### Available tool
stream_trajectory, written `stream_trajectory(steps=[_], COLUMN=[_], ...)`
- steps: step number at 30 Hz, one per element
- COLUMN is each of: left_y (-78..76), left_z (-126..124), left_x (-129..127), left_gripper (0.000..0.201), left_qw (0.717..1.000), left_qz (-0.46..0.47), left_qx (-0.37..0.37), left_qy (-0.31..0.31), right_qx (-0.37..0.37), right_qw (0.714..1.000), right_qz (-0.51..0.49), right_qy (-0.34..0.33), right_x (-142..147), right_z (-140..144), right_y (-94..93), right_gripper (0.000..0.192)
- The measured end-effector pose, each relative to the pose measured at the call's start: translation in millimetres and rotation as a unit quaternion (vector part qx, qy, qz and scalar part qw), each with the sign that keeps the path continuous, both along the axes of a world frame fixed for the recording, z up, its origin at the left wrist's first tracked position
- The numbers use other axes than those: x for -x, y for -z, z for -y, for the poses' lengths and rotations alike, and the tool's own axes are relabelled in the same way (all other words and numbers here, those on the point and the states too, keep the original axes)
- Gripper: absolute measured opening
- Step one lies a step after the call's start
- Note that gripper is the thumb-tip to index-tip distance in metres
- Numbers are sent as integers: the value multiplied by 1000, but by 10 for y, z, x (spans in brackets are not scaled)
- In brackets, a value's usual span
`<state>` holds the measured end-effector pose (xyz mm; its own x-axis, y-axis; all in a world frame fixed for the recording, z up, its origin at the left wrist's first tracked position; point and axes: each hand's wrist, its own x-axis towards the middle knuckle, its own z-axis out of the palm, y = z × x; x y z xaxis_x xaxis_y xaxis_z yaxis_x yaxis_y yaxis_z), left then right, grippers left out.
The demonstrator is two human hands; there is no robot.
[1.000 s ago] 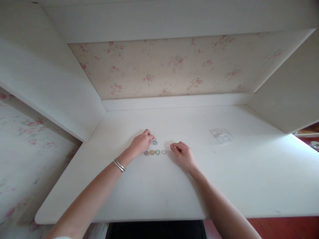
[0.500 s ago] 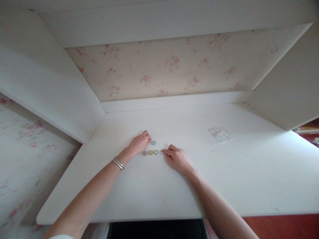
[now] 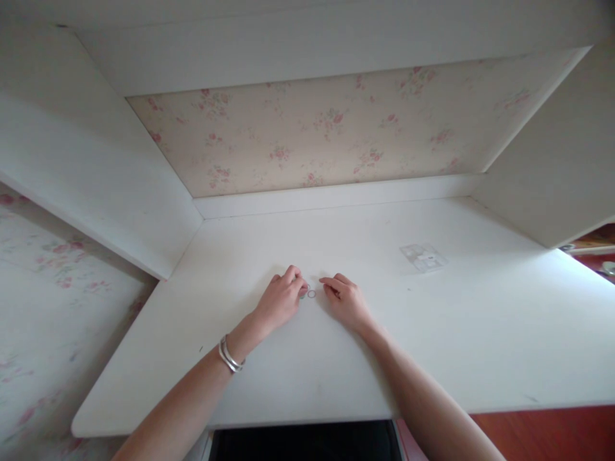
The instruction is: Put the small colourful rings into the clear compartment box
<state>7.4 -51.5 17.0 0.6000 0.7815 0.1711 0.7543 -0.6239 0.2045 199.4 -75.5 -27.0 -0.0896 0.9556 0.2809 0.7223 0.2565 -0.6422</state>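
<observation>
My left hand [image 3: 285, 296] is closed in a pinch over the white desk. At its fingertips the edge of a small thin ring [image 3: 308, 287] shows, and the rest of it is covered. Just right of those fingers a thin, dark-rimmed ring [image 3: 312, 294] lies flat on the desk. A sliver of a green ring [image 3: 302, 296] peeks out below the left fingertips. My right hand [image 3: 342, 298] rests a little to the right of the rings, index finger stretched out and the others curled, with nothing seen in it.
A clear plastic box [image 3: 423, 257] with compartments lies on the white desk [image 3: 432, 346], further back and right. Side panels and a wallpapered back wall [image 3: 331, 134] enclose the desk. Below its front edge is a black surface [image 3: 307, 442].
My left hand has moved right and nearer, now covering most of the row of coloured rings. My right index finger has lifted off the thin ring and shifted slightly away.
</observation>
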Motion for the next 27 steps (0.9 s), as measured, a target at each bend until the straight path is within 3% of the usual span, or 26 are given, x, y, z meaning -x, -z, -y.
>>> stream_trajectory(steps=[11,14,19,23,27], left_y=[62,23,47,228,374], left_z=[42,-42,-199,-182,-138], left_x=[-96,76,561,817,876], left_gripper=[23,23,28,28,27], left_qw=[1000,995,959,947,945], left_qz=[11,90,227,244,244], left_qx=[-4,-5,9,50,52], left_qy=[17,-32,-168,-201,-209], right_qx=[-1,-1,11,34,39], right_qw=[999,999,1000,999,998], right_qz=[-30,-32,-17,-9,21], right_qy=[-9,-7,-9,-9,-45], right_x=[-3,-8,-6,63,197], right_z=[-4,1,11,-2,-107], right_y=[8,11,3,-37,-110], right_gripper=[26,26,26,25,24])
